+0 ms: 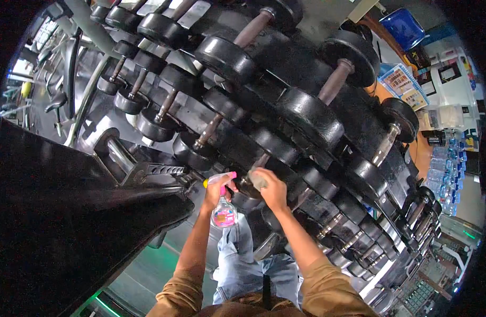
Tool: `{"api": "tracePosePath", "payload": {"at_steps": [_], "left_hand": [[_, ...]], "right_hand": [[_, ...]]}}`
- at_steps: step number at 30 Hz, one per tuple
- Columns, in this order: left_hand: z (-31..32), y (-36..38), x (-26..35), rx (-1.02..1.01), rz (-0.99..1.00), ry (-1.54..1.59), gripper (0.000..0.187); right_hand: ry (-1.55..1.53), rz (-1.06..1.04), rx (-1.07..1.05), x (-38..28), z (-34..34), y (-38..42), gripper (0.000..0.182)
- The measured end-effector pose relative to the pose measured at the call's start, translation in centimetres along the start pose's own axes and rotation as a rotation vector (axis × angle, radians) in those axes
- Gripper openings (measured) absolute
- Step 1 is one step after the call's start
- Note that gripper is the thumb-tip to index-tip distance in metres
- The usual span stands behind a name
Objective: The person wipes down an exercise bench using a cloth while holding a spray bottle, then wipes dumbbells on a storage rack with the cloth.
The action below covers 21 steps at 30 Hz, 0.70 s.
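Observation:
My left hand is wrapped round the neck of a clear spray bottle with a pink-and-yellow trigger head and pink liquid or label low down. Just to its right, my right hand presses a wadded greyish cloth against a black dumbbell on the rack's lower row. The cloth lies at the near end of that dumbbell's handle and hides part of it. Round-headed dumbbells flank both hands, among them one with a worn metal handle to the upper left.
Larger dumbbells fill the upper tier beyond my hands. A black bench or machine part takes up the left side, with a metal bracket at its end. On the right stand water bottles beside a desk holding a printed calendar.

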<state>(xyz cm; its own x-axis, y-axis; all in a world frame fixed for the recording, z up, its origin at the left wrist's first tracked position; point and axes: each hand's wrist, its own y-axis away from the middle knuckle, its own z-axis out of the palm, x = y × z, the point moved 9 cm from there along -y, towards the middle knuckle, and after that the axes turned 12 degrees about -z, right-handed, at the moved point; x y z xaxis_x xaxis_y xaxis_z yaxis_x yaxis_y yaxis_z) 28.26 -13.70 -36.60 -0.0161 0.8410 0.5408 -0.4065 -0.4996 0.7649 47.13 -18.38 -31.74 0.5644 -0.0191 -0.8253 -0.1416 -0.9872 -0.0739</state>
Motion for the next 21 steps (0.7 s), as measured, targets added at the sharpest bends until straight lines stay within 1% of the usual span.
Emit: {"api": "tracePosePath", "payload": {"at_steps": [1, 3, 4, 6, 7, 8, 10, 11, 12, 14, 15, 17, 18, 20, 21], "left_hand": [[-0.2, -0.2, -0.1, 0.001, 0.002, -0.001, 0.033], [-0.5, -0.5, -0.2, 0.004, 0.051, -0.053, 0.035], [-0.7, -0.6, -0.5, 0.006, 0.051, -0.053, 0.035], [-0.7, -0.8, -0.6, -0.012, 0.065, -0.061, 0.037], [-0.8, -0.8, -0.6, -0.011, 0.064, -0.062, 0.037], [-0.9, -0.9, -0.8, -0.003, 0.046, -0.078, 0.038], [-0.8, -0.9, -0.6, 0.005, 0.026, -0.096, 0.039], [-0.8, -0.9, -0.7, 0.022, 0.004, -0.079, 0.037], [-0.9, -0.8, -0.8, 0.04, -0.019, -0.06, 0.037], [-0.7, -0.6, -0.5, 0.04, -0.037, -0.055, 0.037], [-0.6, -0.6, -0.5, 0.041, -0.052, -0.049, 0.037], [-0.6, -0.6, -0.6, 0.038, -0.046, -0.039, 0.036], [-0.4, -0.5, -0.3, 0.037, -0.04, -0.034, 0.036], [-0.1, -0.1, 0.1, 0.055, -0.047, -0.038, 0.036], [-0.1, 0.0, 0.2, 0.07, -0.058, -0.041, 0.036]], "right_hand": [[-0.001, -0.002, 0.001, 0.1, 0.0, 0.2, 0.047], [0.026, 0.209, 0.419, 2.1, -3.6, 2.0, 0.04], [0.025, 0.209, 0.419, 3.1, -3.1, 2.2, 0.04], [-0.041, 0.532, 0.521, 6.8, -2.5, 3.9, 0.04], [-0.172, 0.599, 0.576, 7.6, -1.6, 4.0, 0.045], [-0.174, 0.601, 0.578, 7.9, -0.9, 3.4, 0.045], [-0.322, 0.589, 0.574, 9.4, 2.0, 2.7, 0.052], [-0.334, 0.584, 0.584, 9.7, 2.8, 2.8, 0.057], [-0.334, 0.587, 0.582, 9.6, 2.8, 3.0, 0.057], [-0.241, 0.595, 0.48, 9.3, 2.7, 3.1, 0.064], [-0.239, 0.594, 0.479, 9.8, 2.9, 3.7, 0.064], [-0.246, 0.649, 0.272, 11.2, 5.2, 5.1, 0.066], [-0.247, 0.647, 0.271, 11.1, 4.8, 5.1, 0.066], [-0.267, 0.61, 0.105, 10.8, 5.1, 4.6, 0.063], [-0.312, 0.588, 0.034, 11.0, 5.0, 4.3, 0.054]]}}
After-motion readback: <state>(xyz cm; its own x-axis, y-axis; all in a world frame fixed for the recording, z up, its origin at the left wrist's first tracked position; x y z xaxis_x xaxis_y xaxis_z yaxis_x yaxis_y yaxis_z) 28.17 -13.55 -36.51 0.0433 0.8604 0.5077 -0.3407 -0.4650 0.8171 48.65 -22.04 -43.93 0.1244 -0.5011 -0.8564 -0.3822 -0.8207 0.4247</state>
